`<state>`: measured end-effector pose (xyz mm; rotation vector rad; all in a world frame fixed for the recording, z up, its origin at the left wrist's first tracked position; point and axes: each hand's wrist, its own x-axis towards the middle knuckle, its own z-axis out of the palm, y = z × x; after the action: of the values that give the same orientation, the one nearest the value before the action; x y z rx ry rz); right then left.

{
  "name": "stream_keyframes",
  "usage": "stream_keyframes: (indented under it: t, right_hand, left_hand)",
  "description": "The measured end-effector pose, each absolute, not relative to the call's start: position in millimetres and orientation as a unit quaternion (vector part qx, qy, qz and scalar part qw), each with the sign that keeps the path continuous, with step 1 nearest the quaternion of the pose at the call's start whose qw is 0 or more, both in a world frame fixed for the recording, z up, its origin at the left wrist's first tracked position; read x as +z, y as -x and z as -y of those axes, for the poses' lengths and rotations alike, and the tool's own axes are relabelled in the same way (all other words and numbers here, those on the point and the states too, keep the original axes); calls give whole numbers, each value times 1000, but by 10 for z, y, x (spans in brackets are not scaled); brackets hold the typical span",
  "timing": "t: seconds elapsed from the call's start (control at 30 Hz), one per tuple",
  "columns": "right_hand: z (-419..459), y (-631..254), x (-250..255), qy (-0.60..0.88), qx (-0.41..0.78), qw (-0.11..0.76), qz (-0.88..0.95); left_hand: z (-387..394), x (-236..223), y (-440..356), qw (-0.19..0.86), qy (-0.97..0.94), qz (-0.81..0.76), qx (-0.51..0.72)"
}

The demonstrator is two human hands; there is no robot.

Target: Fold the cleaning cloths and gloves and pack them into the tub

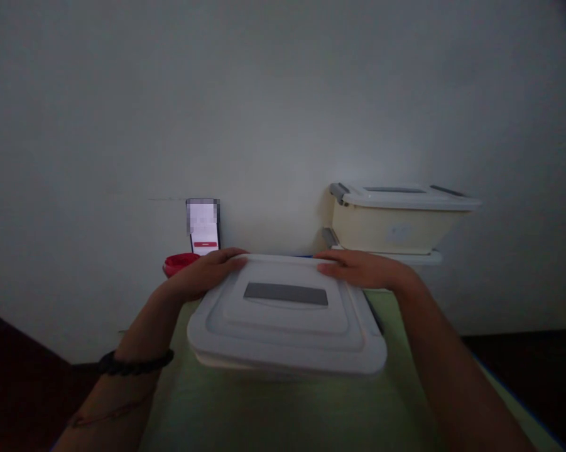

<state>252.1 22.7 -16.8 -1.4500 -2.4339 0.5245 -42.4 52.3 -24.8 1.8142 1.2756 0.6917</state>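
A white lidded storage box (287, 345) with a grey strip across its lid is in the middle, over the green tabletop. Its lid faces me, and most of the body beneath is hidden. My left hand (214, 273) grips the far left corner, thumb on top of the lid. At the far right corner, my right hand (365, 269) holds on in the same way, its thumb also on the lid. The fingers of both hands are partly hidden behind the rim.
At the back right, a cream storage box (391, 229) with a white lid and grey latches stands on another white-lidded box (419, 257). A lit phone (205, 229) leans against the wall behind a red container (179, 262). The green tabletop (264, 414) extends toward me.
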Motion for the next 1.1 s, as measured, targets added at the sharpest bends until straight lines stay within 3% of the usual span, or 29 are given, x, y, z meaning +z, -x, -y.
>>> stream_keyframes:
  t: [0.2,0.53,0.83,0.97,1.1]
  right_hand:
    - [-337,-2339,-263,470,170,148,853]
    - [-452,-2372,-399,469,176,178,847]
    - [-183,-2208,-179,500,64,176,845]
    - [-204,-2091,-296,514,56,113,849]
    - [-263,-2082,-393,510,57,109,851]
  left_hand:
    - [-559,-283,424,287,-788,-498,221]
    - [-601,-331,344,259,-798,-508,193]
    - [-255,-223,175,72,-872,-466,128]
    - [-241,-321,78,70,-894,-439,56]
    - [-275,-345,83,78,-898,-431,42]
